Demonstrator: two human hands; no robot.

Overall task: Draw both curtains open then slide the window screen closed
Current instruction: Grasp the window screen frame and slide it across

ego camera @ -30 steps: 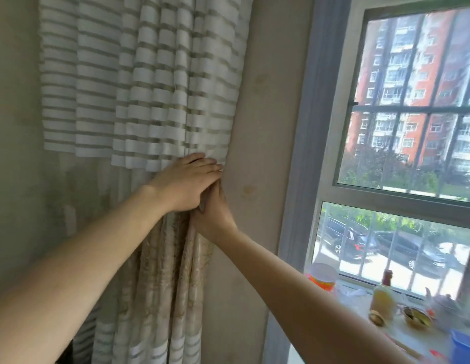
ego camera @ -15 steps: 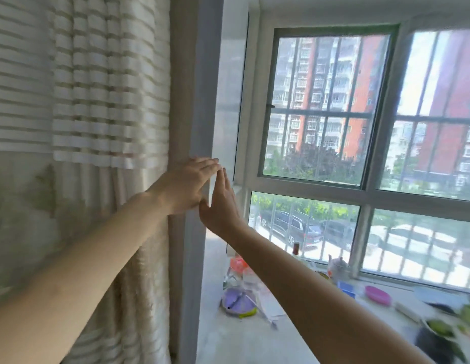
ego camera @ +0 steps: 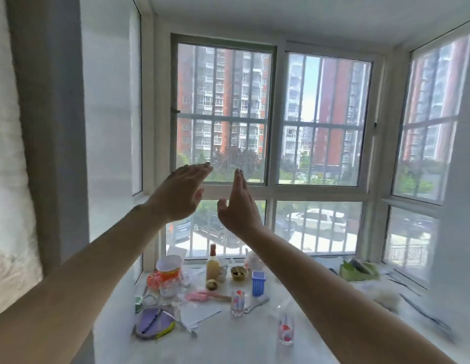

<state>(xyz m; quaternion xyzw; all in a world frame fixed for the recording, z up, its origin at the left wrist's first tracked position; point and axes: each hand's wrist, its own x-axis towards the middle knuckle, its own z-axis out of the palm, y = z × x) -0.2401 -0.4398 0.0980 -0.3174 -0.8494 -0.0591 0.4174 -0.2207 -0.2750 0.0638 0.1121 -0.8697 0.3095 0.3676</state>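
Both my hands are raised in front of the bay window, holding nothing. My left hand (ego camera: 182, 190) has its palm turned right with fingers stretched out. My right hand (ego camera: 237, 206) stands edge-on beside it, fingers straight up, a small gap between the two. Behind them is the grey-framed window screen (ego camera: 223, 111) over the left half of the middle window, darker and meshed. The right sash (ego camera: 325, 119) beside it shows clearer glass. A curtain (ego camera: 10, 179) is bunched at the far left edge, blurred, apart from both hands.
A white sill (ego camera: 254, 345) below is crowded with several items: an orange-and-white cup (ego camera: 169, 267), a sauce bottle (ego camera: 212, 262), a blue holder (ego camera: 258, 283), drinking glasses (ego camera: 285, 328), a purple pouch (ego camera: 152, 321), green packets (ego camera: 358, 269). A grey wall pillar (ego camera: 50, 143) stands left.
My hands have let go of the left curtain and swung right with my view. The curtain slid to the frame's left edge; the whole bay window and sill came into sight.
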